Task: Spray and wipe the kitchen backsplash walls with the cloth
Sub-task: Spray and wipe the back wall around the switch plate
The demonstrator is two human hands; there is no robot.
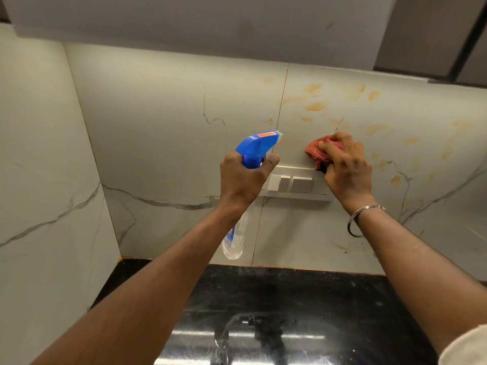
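The backsplash wall [171,106] is pale marble-look tile with grey veins. Orange-yellow stains [316,106] smear its right half. My left hand [242,177] grips a spray bottle [259,147] with a blue trigger head and a clear body hanging below my wrist; its nozzle points at the wall. My right hand [347,164] presses a crumpled red cloth [317,152] against the wall just above the switch panel.
A white switch panel [297,184] is mounted on the wall between and under my hands. A glossy black countertop [290,312] runs below. A side wall [39,180] closes the left corner, and cabinets [210,22] hang overhead.
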